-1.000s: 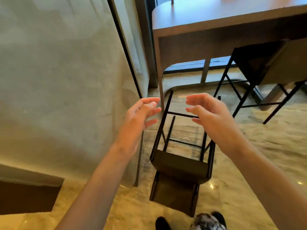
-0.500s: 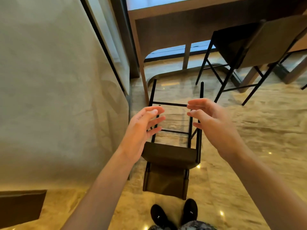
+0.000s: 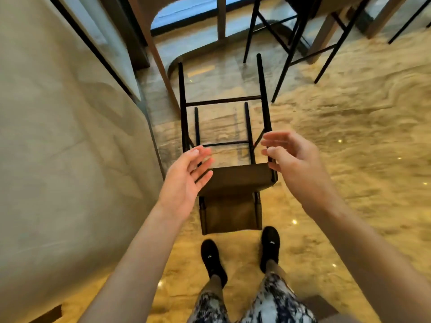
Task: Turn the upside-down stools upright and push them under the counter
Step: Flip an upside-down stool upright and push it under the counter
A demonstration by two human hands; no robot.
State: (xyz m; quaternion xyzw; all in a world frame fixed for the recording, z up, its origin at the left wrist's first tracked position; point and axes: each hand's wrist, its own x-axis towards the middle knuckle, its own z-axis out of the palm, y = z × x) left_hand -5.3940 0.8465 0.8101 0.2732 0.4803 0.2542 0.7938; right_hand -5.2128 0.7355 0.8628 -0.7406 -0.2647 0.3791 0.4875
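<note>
shoes (image 3: 240, 257): black, on glossy marble floor (image 3: 349, 148), toes just short of the stool back
stool (image 3: 235, 180): upside down on the floor, seat down, black legs pointing up and away
left hand (image 3: 184, 180): grip released, fingers spread, beside the seat's left edge, no contact visible
right hand (image 3: 296, 164): grip released, fingers loosely bent, near the right legs; contact unclear
desk (image 3: 158, 54): wooden leg beyond the stool
second stool (image 3: 289, 40): upright, far right

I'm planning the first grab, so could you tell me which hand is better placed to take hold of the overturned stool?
Right, probably. The right hand is open with fingertips at the stool seat's corner and leg; the left hand is open too, seemingly nearer the camera.
</note>
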